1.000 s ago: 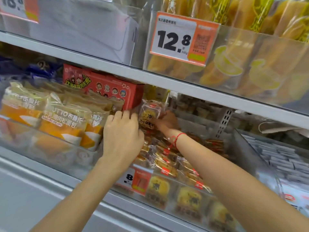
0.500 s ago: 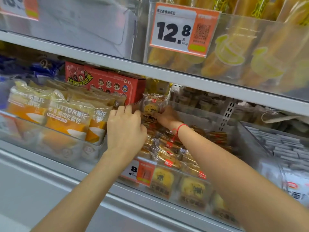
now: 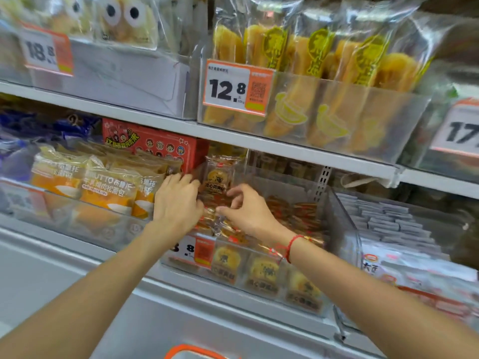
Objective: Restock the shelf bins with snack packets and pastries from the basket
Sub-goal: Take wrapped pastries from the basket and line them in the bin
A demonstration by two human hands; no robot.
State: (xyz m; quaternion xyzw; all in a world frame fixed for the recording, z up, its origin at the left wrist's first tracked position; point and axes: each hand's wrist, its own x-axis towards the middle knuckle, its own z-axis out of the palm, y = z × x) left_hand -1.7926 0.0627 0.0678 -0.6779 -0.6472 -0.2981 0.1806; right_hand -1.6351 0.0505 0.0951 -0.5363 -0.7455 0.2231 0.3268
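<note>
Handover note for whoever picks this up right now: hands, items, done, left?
Left hand: fingers curled at the left side of the pastry packets, against an upright pastry packet.
Right hand: fingers pinching a packet in the pile.
Clear bin: partly filled with pastry packets; right rear space open.
Done: front row faced behind the price tag.
Left: set the upright packet, fill the gap. Basket rim only just visible below.

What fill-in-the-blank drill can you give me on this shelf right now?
1. The orange tag above the hands reads ____.
2. The red string is on the ____ wrist.
3. The box behind the bread packets is ____.
Missing words: 12.8; right; red
</note>
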